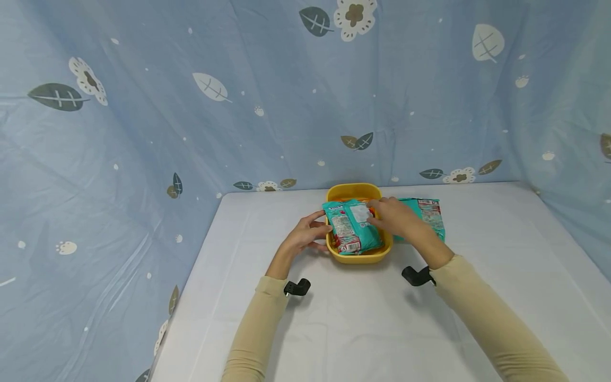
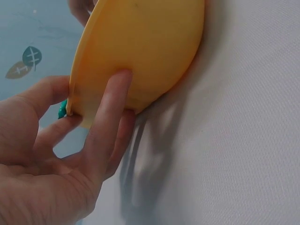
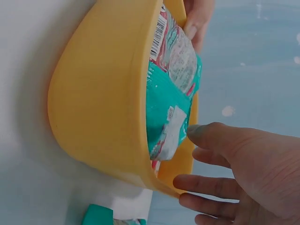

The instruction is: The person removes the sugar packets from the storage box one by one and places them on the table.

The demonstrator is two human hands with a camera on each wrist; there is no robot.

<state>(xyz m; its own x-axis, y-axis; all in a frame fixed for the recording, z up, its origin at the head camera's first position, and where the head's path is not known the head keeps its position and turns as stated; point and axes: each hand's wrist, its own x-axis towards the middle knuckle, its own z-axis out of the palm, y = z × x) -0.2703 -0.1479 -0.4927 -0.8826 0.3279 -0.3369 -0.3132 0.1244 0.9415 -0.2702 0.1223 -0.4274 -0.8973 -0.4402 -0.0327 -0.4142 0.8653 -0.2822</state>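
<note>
A yellow plastic bin [image 1: 358, 259] stands on the white table. A teal snack bag [image 1: 350, 233] with a barcode and a white panel lies in it, its top end leaning over the left rim. My left hand [image 1: 307, 233] holds the bin's left side, with fingers against the outer wall [image 2: 140, 42] and others at the rim. My right hand [image 1: 396, 215] is over the right rim. In the right wrist view its thumb [image 3: 201, 133] touches the bag near the white panel, and the other fingers are loosely spread by the rim.
Another teal snack bag [image 1: 431, 215] lies on the table right of the bin, partly behind the right hand. More packaging shows under the top bag, mostly hidden. A blue patterned curtain [image 1: 286, 106] hangs behind the table [image 1: 343, 329].
</note>
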